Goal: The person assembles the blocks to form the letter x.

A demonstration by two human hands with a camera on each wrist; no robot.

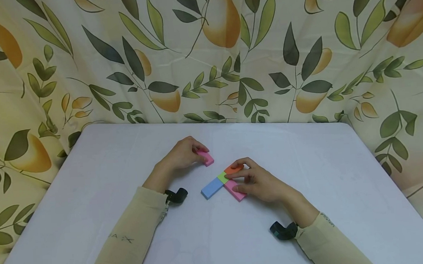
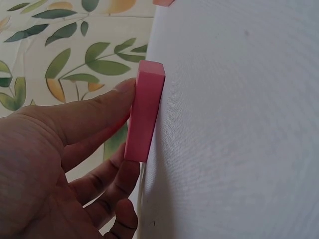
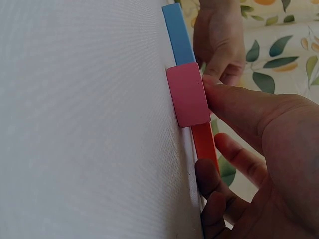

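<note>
My left hand (image 1: 184,154) pinches a pink block (image 1: 207,159) at the far side of the blocks on the table. In the left wrist view the thumb lies along one face of that pink block (image 2: 146,112). My right hand (image 1: 264,181) rests over a group of flat blocks, its fingers spread. Its thumb touches a second pink block (image 1: 235,191), while other fingertips reach a green block (image 1: 221,177) and an orange block (image 1: 232,169), partly hiding them. A blue block (image 1: 212,188) extends from the green one toward the near left.
The blocks lie on a white-covered table (image 1: 205,240). Behind it hangs a cloth (image 1: 199,66) printed with leaves and fruit. Each wrist wears a small black camera, one by the left sleeve (image 1: 130,233) and one by the right sleeve (image 1: 328,243).
</note>
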